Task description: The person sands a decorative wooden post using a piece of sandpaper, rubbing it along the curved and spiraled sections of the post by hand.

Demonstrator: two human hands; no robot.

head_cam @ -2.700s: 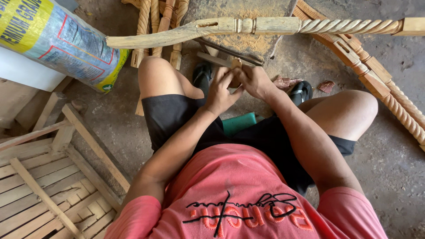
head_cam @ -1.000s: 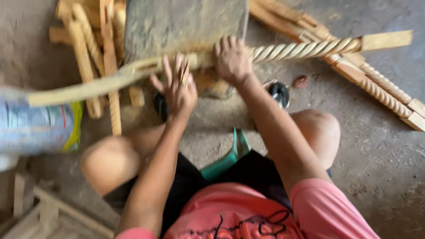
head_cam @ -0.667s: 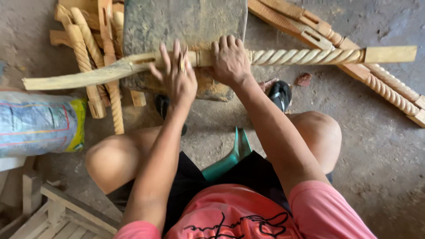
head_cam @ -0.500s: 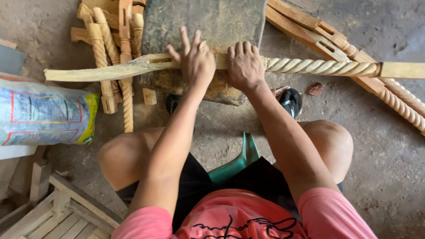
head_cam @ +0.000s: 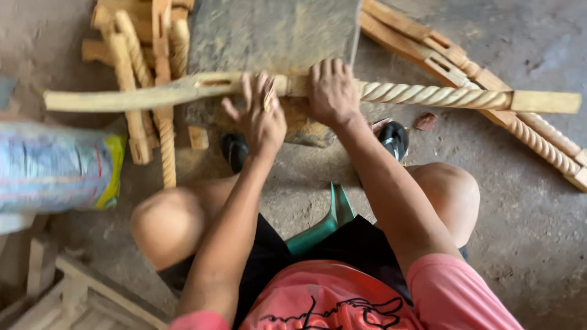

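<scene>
A long carved wooden chair leg (head_cam: 428, 95) with a rope-twist section lies across a grey stone block (head_cam: 269, 36) in front of me. My right hand (head_cam: 333, 91) is clamped over its middle, next to the twisted part. My left hand (head_cam: 260, 116) rests on the smooth curved part just left of it, fingers spread, with a small piece held against the wood that I cannot make out clearly. I sit low on a green stool (head_cam: 324, 223) with my knees apart.
Several more twisted wooden parts (head_cam: 143, 73) are stacked at the back left, others (head_cam: 489, 79) at the back right. A rolled printed sack (head_cam: 58, 165) lies at left, a slatted wooden frame (head_cam: 67, 299) at lower left. Bare concrete floor (head_cam: 526, 208) at right.
My hands left my lap and came down on the wooden leg. The camera view shifted right and closer; my left hand slid slightly along the leg.
</scene>
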